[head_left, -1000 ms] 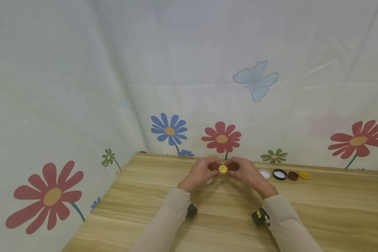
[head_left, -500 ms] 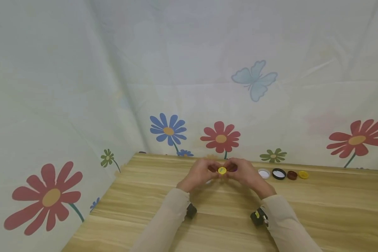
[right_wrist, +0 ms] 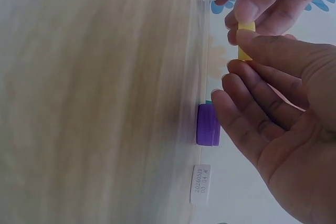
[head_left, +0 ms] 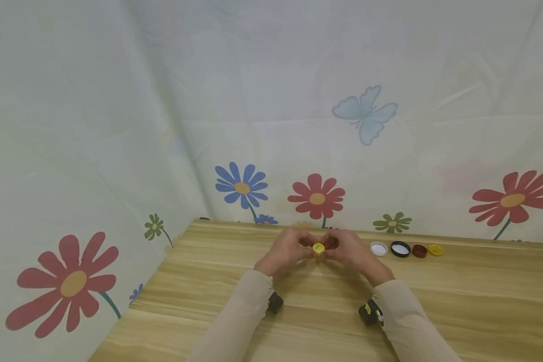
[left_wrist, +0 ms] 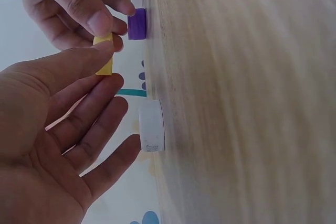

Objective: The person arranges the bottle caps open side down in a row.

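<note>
A small yellow cap (head_left: 319, 248) is held above the table between both hands. My left hand (head_left: 288, 251) pinches one side of it, and my right hand (head_left: 349, 253) pinches the other. In the left wrist view the yellow cap (left_wrist: 104, 55) sits between thumbs and fingers, the other fingers loosely spread. A white cap (left_wrist: 151, 125) stands on the table by my left hand. Near my right hand, in the right wrist view, are a purple ridged cap (right_wrist: 208, 125) and a white cap with printed digits (right_wrist: 200, 184).
On the wooden table (head_left: 317, 332), right of my hands, a row holds a white cap (head_left: 379, 249), a black-rimmed cap (head_left: 400, 249), a dark red cap (head_left: 419, 251) and a yellow cap (head_left: 436, 250). A flowered curtain (head_left: 271, 100) hangs behind the table.
The yellow cap in my hands has come slightly lower and its face has tilted. My right hand has shifted slightly left. Both hands still pinch the cap.
</note>
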`<state>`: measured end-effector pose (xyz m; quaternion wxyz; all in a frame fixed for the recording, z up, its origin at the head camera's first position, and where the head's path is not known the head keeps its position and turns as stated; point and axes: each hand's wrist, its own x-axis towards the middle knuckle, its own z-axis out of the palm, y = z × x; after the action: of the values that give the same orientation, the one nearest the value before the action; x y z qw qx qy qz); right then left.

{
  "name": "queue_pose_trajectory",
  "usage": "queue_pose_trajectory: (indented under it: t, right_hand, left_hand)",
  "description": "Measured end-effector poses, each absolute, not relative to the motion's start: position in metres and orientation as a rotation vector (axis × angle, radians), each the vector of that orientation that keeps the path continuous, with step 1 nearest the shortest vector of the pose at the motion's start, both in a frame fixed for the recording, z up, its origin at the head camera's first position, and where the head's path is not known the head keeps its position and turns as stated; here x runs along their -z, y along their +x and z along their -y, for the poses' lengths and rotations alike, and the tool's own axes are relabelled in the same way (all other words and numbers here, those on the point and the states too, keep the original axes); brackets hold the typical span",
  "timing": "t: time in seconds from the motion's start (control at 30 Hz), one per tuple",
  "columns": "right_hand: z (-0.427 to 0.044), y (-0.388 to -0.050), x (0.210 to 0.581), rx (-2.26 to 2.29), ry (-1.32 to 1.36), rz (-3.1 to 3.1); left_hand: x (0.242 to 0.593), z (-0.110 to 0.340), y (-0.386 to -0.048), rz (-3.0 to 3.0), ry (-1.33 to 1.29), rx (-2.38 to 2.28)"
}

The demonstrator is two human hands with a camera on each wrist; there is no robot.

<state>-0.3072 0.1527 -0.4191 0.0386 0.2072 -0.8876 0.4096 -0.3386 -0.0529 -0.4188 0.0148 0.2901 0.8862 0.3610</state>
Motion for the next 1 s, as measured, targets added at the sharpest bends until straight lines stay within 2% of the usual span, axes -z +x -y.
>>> queue_pose_trajectory:
  t: [1.0]
  right_hand:
    - [-0.1450, -0.3063, 0.4240, -1.135, 0.529, 2.816]
  left_hand:
    - [0.4218, 0.0470, -0.3361, -2.791, 0.925, -0.964]
